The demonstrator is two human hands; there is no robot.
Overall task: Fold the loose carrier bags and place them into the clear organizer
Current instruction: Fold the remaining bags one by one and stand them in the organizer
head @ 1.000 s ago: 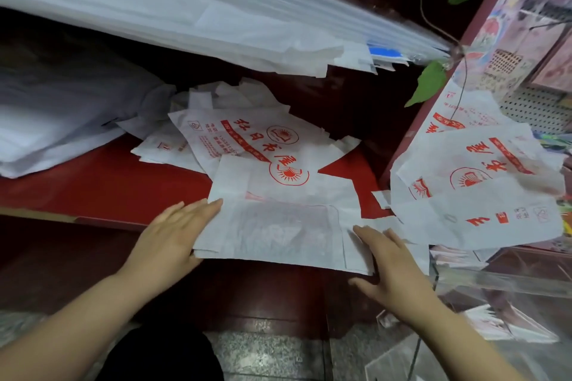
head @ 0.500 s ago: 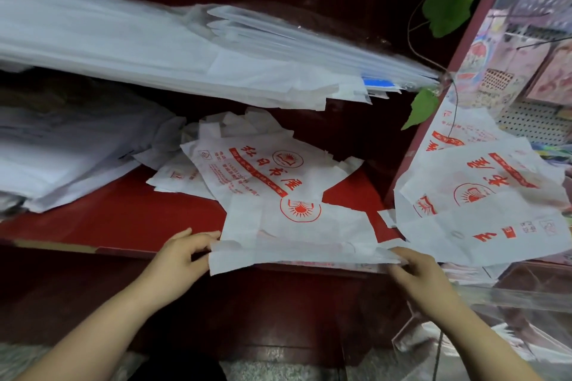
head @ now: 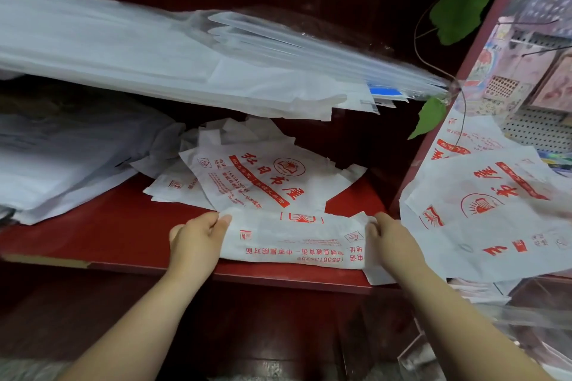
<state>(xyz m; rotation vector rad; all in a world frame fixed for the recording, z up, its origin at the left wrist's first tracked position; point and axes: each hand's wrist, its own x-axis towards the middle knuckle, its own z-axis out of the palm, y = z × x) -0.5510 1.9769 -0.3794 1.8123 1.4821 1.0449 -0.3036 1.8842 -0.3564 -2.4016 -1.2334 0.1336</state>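
1 folded carrier bag (head: 294,240): white with red print, folded into a long band and lying across the front edge of the red shelf (head: 108,235).
My left hand (head: 195,241) pinches its left end, thumb on top. My right hand (head: 390,244) grasps its right end, fingers curled round the edge.
Loose carrier bags (head: 253,182): a heap of the same print, flat and overlapping, just behind the folded one and touching it.
Printed bags (head: 483,216): spread out to my right, beyond the shelf's upright. They lie above the clear organizer (head: 526,317), and I cannot tell whether they rest in it.
1 white stack (head: 62,158): on the shelf at far left.
1 wrapped stack (head: 154,56): on the level above, in clear film.
1 green leaf (head: 430,117): hanging beside the upright.
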